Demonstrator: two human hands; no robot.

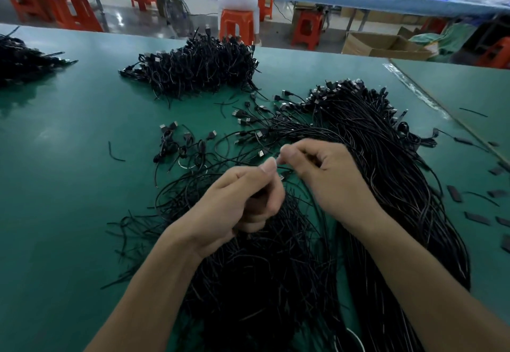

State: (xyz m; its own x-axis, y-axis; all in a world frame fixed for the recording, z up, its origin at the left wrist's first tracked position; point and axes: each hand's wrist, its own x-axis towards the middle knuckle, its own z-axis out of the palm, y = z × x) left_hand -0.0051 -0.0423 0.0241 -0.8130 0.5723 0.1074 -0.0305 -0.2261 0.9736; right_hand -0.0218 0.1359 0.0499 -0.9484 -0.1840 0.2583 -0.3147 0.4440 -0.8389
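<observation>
Your left hand [242, 200] is curled tight, thumb pinching a thin black cable [285, 169]. Your right hand [328, 175] pinches the same strand just beside it. The strand runs short and crosswise between both hands, above the loose pile [262, 269] on the tabletop [69, 158]. Neither hand is nearer; both are on it.

Green table [69, 158] — heaps of black cables [380, 142]

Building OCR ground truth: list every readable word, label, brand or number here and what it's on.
None readable.
No print visible on the black cable pinched between left hand and right hand.
Any markings on the USB plugs are too small to read.
No print visible on the cardboard box.
</observation>
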